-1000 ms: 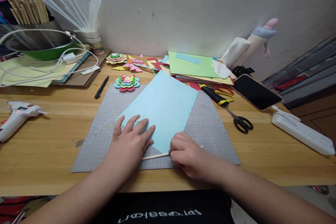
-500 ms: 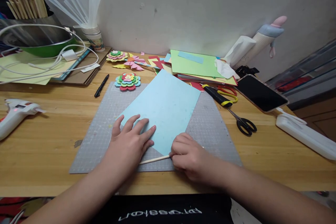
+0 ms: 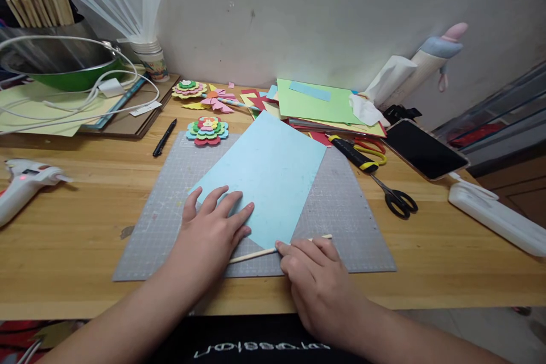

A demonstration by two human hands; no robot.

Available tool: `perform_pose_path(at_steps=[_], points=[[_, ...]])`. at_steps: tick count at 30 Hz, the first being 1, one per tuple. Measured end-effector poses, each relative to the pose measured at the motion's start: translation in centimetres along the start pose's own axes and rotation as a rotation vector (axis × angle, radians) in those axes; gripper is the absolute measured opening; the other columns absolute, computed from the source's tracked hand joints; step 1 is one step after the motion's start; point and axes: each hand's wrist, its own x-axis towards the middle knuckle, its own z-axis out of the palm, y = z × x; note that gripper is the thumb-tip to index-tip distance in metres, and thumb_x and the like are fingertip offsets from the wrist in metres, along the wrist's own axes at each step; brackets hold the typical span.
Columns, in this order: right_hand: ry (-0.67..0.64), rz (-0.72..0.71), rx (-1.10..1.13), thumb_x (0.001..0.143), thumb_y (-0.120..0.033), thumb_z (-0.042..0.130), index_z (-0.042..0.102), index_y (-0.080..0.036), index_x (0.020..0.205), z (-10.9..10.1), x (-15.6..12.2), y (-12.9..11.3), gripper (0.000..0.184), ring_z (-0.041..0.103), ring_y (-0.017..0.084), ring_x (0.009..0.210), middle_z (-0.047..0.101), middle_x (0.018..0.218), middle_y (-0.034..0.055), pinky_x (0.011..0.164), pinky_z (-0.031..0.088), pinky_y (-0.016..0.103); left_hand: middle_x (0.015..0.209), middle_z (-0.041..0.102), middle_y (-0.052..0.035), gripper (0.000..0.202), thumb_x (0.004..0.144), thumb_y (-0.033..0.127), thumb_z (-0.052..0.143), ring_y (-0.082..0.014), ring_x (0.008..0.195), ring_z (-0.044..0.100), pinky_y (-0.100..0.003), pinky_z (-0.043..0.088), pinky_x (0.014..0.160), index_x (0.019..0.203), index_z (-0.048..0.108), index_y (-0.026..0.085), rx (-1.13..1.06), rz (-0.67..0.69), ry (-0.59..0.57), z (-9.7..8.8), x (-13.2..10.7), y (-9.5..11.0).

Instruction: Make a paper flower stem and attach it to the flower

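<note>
A light blue sheet of paper lies slanted on the grey cutting mat, one corner pointing toward me. A thin wooden stick runs across that near corner, with its right end showing past my fingers. My left hand rests open on the left part of the sheet, fingers spread. My right hand is closed over the stick, its index fingertip pressed at the paper's corner. Whether the paper is wrapped round the stick there is hidden by the fingers.
A glue gun lies at the left and a black pen by the mat. Layered paper flowers sit behind. At the right are scissors, a black-and-yellow cutter and a phone. Coloured paper is stacked by the wall.
My right hand has loosened from a tight fist and shifted slightly right and down, with its fingers extended along the stick. More of the stick's right end shows. My left hand stays put.
</note>
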Motion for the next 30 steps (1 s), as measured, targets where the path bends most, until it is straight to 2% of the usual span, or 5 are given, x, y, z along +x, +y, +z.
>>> perform_pose_path(at_steps=[4, 10, 19, 25, 30], points=[[-0.009, 0.004, -0.039, 0.077, -0.003, 0.04, 0.056, -0.015, 0.092, 0.1, -0.2, -0.2, 0.025, 0.058, 0.022, 0.095, 0.068, 0.113, 0.0116, 0.086, 0.029, 0.038, 0.126, 0.061, -0.0038, 0.025, 0.089, 0.032, 0.054, -0.0313, 0.126, 0.045, -0.056, 0.014, 0.107, 0.111, 0.065, 0.034, -0.011, -0.006, -0.013, 0.0, 0.0, 0.0], [-0.072, 0.038, -0.133, 0.072, -0.003, 0.042, 0.057, -0.016, 0.092, 0.1, -0.4, -0.6, 0.028, 0.056, 0.023, 0.105, 0.059, 0.13, 0.0132, 0.086, 0.026, 0.039, 0.127, 0.061, -0.0044, 0.025, 0.089, 0.031, 0.054, -0.0313, 0.126, 0.045, -0.056, 0.014, 0.108, 0.111, 0.065, 0.033, -0.036, -0.016, -0.022, 0.0, 0.0, 0.1], [-0.163, 0.015, -0.249, 0.073, -0.005, 0.046, 0.061, -0.013, 0.093, 0.0, 0.1, -0.9, 0.026, 0.055, 0.025, 0.101, 0.054, 0.134, 0.0172, 0.08, 0.032, 0.037, 0.124, 0.062, -0.0038, 0.025, 0.088, 0.028, 0.053, -0.0313, 0.125, 0.045, -0.056, 0.018, 0.106, 0.111, 0.065, 0.03, -0.105, -0.055, 0.017, -0.4, -0.3, 0.8], [-0.159, 0.033, -0.286, 0.075, -0.007, 0.046, 0.062, -0.01, 0.102, 0.2, 0.2, -1.2, 0.032, 0.055, 0.025, 0.101, 0.053, 0.136, 0.0157, 0.077, 0.035, 0.036, 0.103, 0.068, 0.0007, 0.014, 0.087, 0.023, 0.055, -0.0238, 0.109, 0.053, -0.048, 0.024, 0.1, 0.083, 0.068, 0.027, -0.306, 0.018, 0.121, -0.6, -1.0, 3.5], [-0.143, 0.059, -0.279, 0.076, -0.004, 0.042, 0.062, -0.008, 0.106, 0.5, 0.4, -1.5, 0.036, 0.055, 0.026, 0.105, 0.054, 0.135, 0.0158, 0.076, 0.038, 0.036, 0.093, 0.067, 0.0002, 0.013, 0.086, 0.02, 0.057, -0.0225, 0.102, 0.054, -0.043, 0.027, 0.095, 0.079, 0.067, 0.024, -0.302, 0.034, 0.154, 0.2, -1.2, 4.5]])
